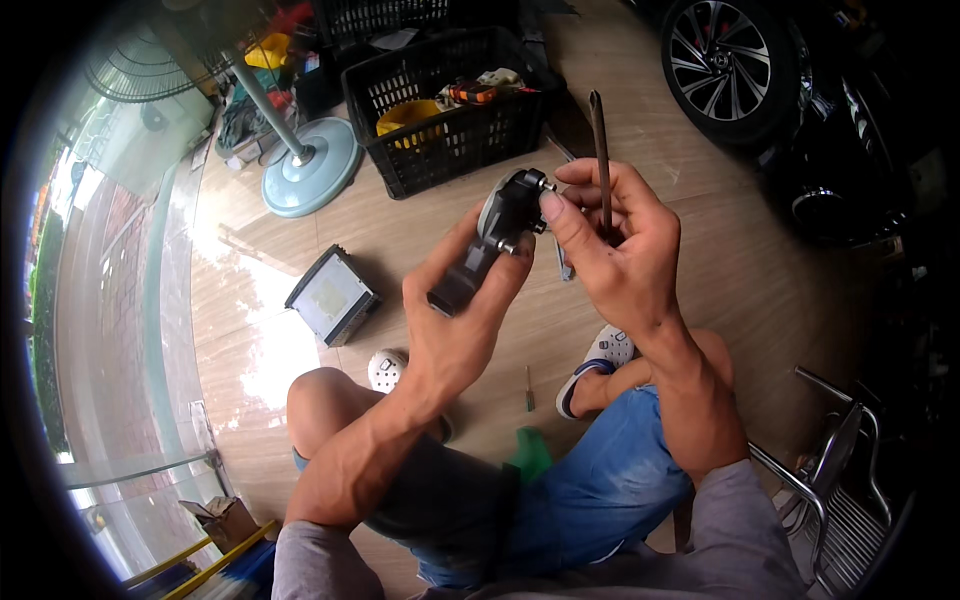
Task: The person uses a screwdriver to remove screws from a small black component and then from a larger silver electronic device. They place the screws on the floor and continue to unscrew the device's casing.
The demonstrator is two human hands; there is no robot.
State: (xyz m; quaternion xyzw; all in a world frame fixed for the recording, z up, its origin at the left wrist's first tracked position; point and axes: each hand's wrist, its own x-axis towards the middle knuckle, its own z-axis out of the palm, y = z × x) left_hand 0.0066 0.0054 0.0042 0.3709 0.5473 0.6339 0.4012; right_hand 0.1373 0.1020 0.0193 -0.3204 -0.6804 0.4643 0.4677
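Observation:
My left hand (440,335) is wrapped round a black device (517,203) with a rounded head, a pale rim, a blocky lower part and small silvery studs; I cannot tell its exact kind. Thumb and forefinger of my right hand (632,250) close on a stud at the device's upper right side. Tucked in that same hand, a screwdriver (601,150) with a long dark shaft points its tip up and away from me. Its handle is mostly hidden by my palm. Both hands are raised above my knees.
A flat boxy unit (333,297) lies on the floor at left, beside a fan's round base (312,168). Beyond stands a black crate (440,165) with tools. A small screwdriver (530,395) lies between my feet. A car wheel (718,60) and metal chair (825,500) flank the right.

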